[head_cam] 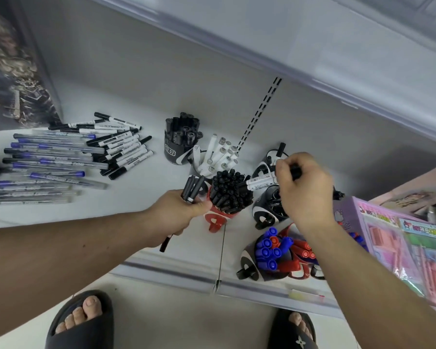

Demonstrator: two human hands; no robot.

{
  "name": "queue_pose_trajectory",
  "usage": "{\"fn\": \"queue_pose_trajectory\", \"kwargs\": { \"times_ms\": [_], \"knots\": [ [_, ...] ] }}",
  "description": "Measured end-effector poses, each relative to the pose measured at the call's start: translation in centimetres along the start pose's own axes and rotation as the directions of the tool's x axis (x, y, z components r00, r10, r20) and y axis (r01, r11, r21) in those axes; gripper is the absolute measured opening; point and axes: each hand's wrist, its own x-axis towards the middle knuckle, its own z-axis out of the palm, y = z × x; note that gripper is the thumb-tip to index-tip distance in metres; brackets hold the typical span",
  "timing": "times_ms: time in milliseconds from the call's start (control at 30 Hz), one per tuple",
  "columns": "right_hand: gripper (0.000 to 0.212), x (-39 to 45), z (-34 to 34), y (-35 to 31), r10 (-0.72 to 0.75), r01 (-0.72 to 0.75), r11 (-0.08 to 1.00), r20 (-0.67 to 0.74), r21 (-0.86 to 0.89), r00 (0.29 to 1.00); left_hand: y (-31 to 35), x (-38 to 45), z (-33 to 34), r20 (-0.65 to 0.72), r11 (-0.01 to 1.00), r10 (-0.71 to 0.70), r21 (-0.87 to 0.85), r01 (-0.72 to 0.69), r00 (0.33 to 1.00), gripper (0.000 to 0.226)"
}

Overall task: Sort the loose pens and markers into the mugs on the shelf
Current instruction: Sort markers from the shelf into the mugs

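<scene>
My left hand [179,215] grips a bunch of black markers [193,188] just left of a red mug [215,215] packed with black pens. My right hand [305,187] holds a white-barrelled marker [259,183] lying level above a black-and-white mug [264,210]. Behind stand a black mug of black markers [174,152] and a mug of white markers [219,157]. A heap of loose white markers [121,144] and clear blue-capped pens [48,165] lies on the shelf at the left.
A mug of blue markers [264,250] and one of red markers [302,258] stand near the shelf's front edge [186,275]. Pink toy packages [398,248] crowd the right side. A dark picture [13,71] leans at the back left. An upper shelf [312,46] overhangs.
</scene>
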Motion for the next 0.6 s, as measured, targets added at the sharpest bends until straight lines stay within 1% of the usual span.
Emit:
{"fn": "queue_pose_trajectory", "kwargs": {
  "times_ms": [133,233,367,500,600],
  "knots": [
    [0.013,0.2,2.8,0.3,-0.148,0.151,0.987,0.062,-0.049,0.987,0.1,0.4,0.5,-0.03,1.0,-0.002,-0.002,0.001,1.0,0.02],
    [0.01,0.6,3.8,-0.4,-0.181,0.188,0.979,0.096,-0.072,0.979,0.2,0.6,0.5,-0.059,0.999,-0.004,0.032,0.006,0.998,0.013],
    [0.007,1.5,3.8,-0.8,-0.101,0.122,0.988,0.195,-0.095,0.976,0.3,0.9,0.3,-0.081,0.999,-0.023,0.037,0.026,0.996,0.01],
    [0.009,1.7,3.4,-0.7,-0.02,0.035,0.997,0.21,-0.067,0.978,0.6,1.2,0.7,-0.079,0.999,-0.017,0.044,0.021,0.997,0.019],
    [0.008,1.3,3.0,-0.7,0.033,-0.03,0.999,0.218,-0.014,0.975,0.7,1.3,1.1,-0.068,0.999,-0.011,0.037,0.014,0.998,0.02]
  ]
}}
